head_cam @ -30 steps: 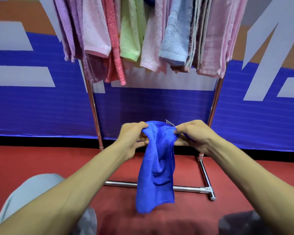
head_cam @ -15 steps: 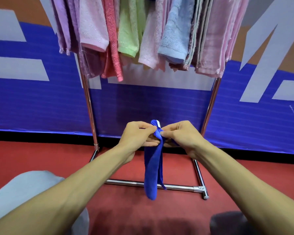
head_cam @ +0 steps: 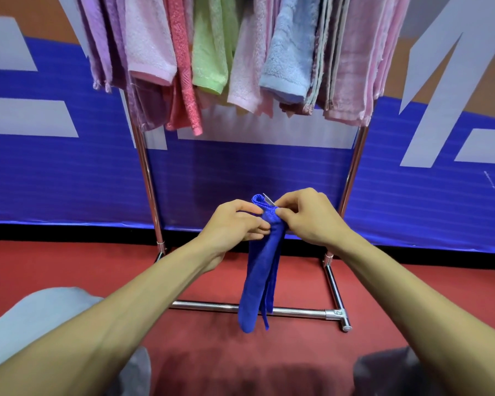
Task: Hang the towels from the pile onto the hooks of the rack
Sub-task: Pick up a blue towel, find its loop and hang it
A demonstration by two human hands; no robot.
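My left hand (head_cam: 233, 224) and right hand (head_cam: 309, 217) pinch the top of a blue microfibre towel (head_cam: 259, 270); it hangs bunched before the metal rack (head_cam: 147, 178).

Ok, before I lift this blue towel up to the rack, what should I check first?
1. Grip on the blue towel: the left hand and right hand both pinch its top end. Ok.
2. White tag reachable: it sticks out at the top, by the right hand's fingers. Ok.
3. Towel hanging free: it drops straight down, bunched narrow, in front of the rack's base bar. Ok.
4. Free hook available: the hooks lie above the frame. Cannot tell.
5. Room among the hanging towels: they are packed side by side and no gap shows. Not ok.
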